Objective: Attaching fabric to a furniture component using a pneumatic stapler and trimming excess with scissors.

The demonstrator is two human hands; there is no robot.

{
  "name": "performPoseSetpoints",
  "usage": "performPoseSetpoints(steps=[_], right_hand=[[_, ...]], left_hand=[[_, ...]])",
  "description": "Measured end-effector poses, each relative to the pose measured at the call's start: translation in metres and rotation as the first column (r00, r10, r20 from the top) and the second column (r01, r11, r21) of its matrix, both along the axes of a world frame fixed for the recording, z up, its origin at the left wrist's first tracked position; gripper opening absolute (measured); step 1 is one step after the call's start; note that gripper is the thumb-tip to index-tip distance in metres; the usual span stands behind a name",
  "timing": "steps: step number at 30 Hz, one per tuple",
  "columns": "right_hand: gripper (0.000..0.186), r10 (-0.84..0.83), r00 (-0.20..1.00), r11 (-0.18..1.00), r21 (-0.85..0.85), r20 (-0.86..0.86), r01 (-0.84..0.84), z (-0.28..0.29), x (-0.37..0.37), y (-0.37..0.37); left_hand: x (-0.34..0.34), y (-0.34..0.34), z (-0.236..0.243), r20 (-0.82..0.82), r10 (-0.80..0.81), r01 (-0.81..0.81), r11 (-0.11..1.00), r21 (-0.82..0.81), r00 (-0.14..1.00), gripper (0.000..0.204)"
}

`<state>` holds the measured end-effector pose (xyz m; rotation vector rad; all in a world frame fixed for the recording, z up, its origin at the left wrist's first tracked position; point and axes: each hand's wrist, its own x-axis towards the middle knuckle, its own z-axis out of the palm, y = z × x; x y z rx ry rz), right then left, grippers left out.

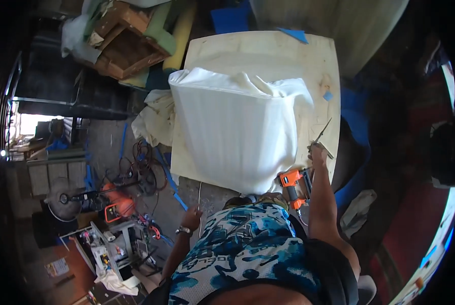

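Observation:
My right hand [318,154] is closed on a pair of scissors [323,130] at the right side of the pale wooden board [330,66]. One long blade points away from me. A white fabric piece [237,132] with a folded, bunched far edge covers much of the board and drapes over its near edge. Next to my right forearm lies an orange and black air stapler [291,184] at the board's near right corner. My left hand [191,218] hangs low by my left side, off the board, its fingers curled. A thin pale cord [200,195] passes close to its fingertips.
A wooden furniture frame with green padding [130,38] stands at the far left. Cream cloth [156,119] bulges at the board's left edge. Tangled hoses [143,162], a fan [63,198] and a cluttered cart [105,249] are left of me. Blue scraps [294,34] lie about.

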<state>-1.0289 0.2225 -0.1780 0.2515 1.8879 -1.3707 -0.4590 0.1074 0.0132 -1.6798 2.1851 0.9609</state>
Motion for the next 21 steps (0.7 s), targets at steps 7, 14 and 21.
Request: performPoseSetpoints(steps=[7,14,21], right_hand=[[0.027,0.081,0.993,0.995,-0.043,-0.085,-0.085,0.056,0.078,0.095],[0.028,0.343,0.929,0.853,0.459,-0.14,-0.246,-0.039,0.16,0.239],[0.026,0.402,0.913,0.756,0.589,-0.074,-0.285,0.102,0.183,0.288]], left_hand=[[-0.023,-0.116,-0.021,-0.09,0.069,-0.076,0.994,-0.073,0.993,0.04],[-0.061,-0.204,-0.079,-0.36,0.172,-0.275,0.926,-0.258,0.917,0.051],[-0.103,-0.225,-0.102,-0.51,0.256,-0.364,0.923,-0.124,0.821,0.064]])
